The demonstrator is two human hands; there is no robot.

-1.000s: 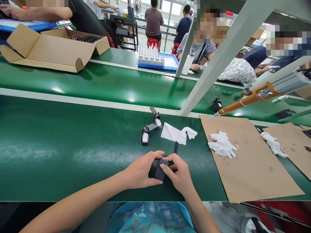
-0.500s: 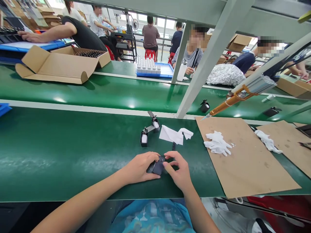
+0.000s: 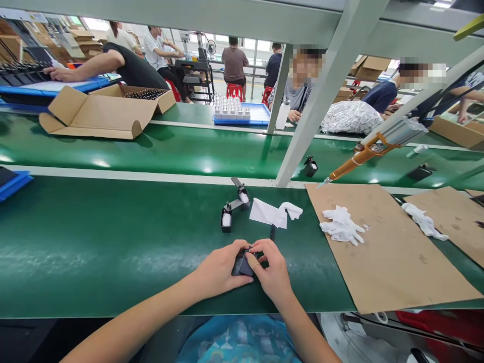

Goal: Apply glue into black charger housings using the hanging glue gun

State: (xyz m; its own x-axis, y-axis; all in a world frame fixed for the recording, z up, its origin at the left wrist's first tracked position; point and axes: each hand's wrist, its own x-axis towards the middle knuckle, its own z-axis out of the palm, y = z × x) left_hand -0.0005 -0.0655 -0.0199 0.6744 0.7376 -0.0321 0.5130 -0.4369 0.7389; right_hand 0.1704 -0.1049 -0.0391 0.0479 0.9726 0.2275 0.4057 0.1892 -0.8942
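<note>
My left hand (image 3: 221, 269) is closed around the side of a small dark grey box-shaped part (image 3: 246, 267), low over the green bench. Fingers of my right hand (image 3: 270, 269) press on its top and right side, covering much of it. Just beyond lie two small open black cases, a nearer one (image 3: 226, 222) and a farther one (image 3: 244, 198), both with white inside. A white cloth (image 3: 266, 213) is spread to their right, with a short black strip (image 3: 272, 232) below it.
To the right, a white glove (image 3: 342, 226) rests on a cardboard sheet (image 3: 381, 272). An orange-handled tool (image 3: 351, 165) hangs above the sheet beside a slanting grey post (image 3: 321, 111). A green conveyor belt (image 3: 181, 156) crosses behind, with a black case (image 3: 310, 167) on it. Co-workers sit beyond.
My right hand has come in closer, its thumb and fingers now pressing on the grey part. The black case on the belt has shifted left. The view has tilted slightly up.
</note>
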